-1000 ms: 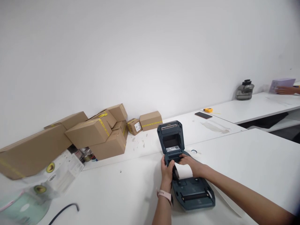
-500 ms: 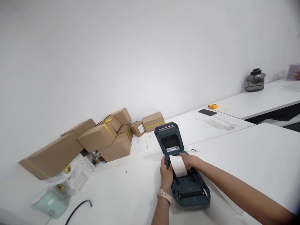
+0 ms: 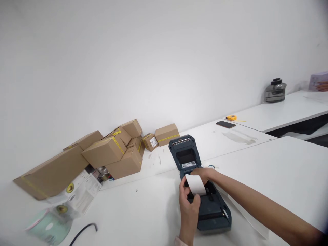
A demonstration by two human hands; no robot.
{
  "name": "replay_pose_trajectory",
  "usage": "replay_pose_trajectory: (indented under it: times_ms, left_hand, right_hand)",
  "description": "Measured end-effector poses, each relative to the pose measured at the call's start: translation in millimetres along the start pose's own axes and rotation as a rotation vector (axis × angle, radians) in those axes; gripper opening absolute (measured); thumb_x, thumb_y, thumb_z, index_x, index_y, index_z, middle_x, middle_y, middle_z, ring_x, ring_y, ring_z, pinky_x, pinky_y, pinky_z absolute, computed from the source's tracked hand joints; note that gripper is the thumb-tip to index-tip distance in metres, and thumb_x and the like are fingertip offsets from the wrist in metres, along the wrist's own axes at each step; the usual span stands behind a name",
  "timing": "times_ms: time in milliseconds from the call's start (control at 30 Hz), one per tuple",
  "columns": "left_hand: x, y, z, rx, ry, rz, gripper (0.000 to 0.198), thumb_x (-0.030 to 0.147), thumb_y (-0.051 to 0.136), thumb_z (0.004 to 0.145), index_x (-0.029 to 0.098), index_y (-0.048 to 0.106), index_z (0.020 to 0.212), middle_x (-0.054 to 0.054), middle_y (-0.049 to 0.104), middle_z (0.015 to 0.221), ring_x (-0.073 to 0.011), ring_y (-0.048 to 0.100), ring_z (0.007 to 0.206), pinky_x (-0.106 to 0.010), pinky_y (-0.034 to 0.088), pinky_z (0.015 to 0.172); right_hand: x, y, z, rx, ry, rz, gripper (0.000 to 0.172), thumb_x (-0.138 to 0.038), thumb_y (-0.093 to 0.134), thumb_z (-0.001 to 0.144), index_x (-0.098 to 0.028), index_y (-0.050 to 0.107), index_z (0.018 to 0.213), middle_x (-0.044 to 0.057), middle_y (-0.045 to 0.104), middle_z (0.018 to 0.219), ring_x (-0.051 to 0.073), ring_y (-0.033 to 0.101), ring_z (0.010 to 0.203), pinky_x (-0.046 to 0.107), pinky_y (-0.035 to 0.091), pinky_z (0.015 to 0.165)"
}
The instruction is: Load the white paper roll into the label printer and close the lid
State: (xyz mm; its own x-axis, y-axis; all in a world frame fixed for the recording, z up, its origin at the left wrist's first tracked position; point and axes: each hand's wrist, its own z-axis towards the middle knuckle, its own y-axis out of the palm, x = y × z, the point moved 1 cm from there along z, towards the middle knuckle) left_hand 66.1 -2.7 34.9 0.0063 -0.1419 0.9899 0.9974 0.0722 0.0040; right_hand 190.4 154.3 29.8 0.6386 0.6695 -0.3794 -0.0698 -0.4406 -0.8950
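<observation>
A dark label printer [image 3: 215, 213] lies on the white table with its lid [image 3: 185, 152] raised. Inside its bay sits a white paper roll [image 3: 195, 184]. My left hand [image 3: 188, 206] is curled at the roll's left and near side, thumb against the lower paper edge and fingers at the left end. Over the far right side of the roll bends my right hand [image 3: 202, 175], closed against it; its fingertips are hidden behind the paper and inside the bay.
Cardboard boxes [image 3: 102, 152] are piled along the wall at left. Nearer are a mint-green container [image 3: 50, 227] and a black cable [image 3: 83, 230]. Farther right lie a phone [image 3: 226, 124], a yellow tape measure [image 3: 231, 118] and a dark clear jug [image 3: 275, 91]. Another person's hand [image 3: 322, 86] shows at the right edge.
My left hand has moved from the printer's left side onto the roll, its thumb now at the paper's near edge. My right hand has stayed by the roll. The view has shifted slightly.
</observation>
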Motion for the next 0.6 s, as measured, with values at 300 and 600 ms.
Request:
replay_pose_trajectory:
  times_ms: [300,600]
  left_hand:
    - [-24,-1.6,-20,0.026,0.184,0.35,0.013,0.035,0.073,0.075,0.026,0.078,0.083,-0.009,0.075,0.089,-0.0326,0.064,0.102,-0.056,0.026,0.117]
    - [-42,6.7,-38,0.045,0.565,0.507,0.007,0.025,0.073,0.078,0.032,0.075,0.077,-0.002,0.071,0.068,-0.0224,0.068,0.069,-0.057,0.043,0.106]
  right_hand:
    - [-13,-16,4,-0.217,-0.004,0.014,0.025,-0.03,0.082,0.055,-0.02,0.079,0.077,-0.002,0.071,0.067,0.022,0.068,0.074,0.028,0.047,0.065]
    - [-18,-16,-9,-0.093,0.041,0.074,0.023,-0.033,0.081,0.051,-0.022,0.079,0.071,-0.002,0.072,0.065,0.021,0.068,0.069,0.026,0.044,0.058]
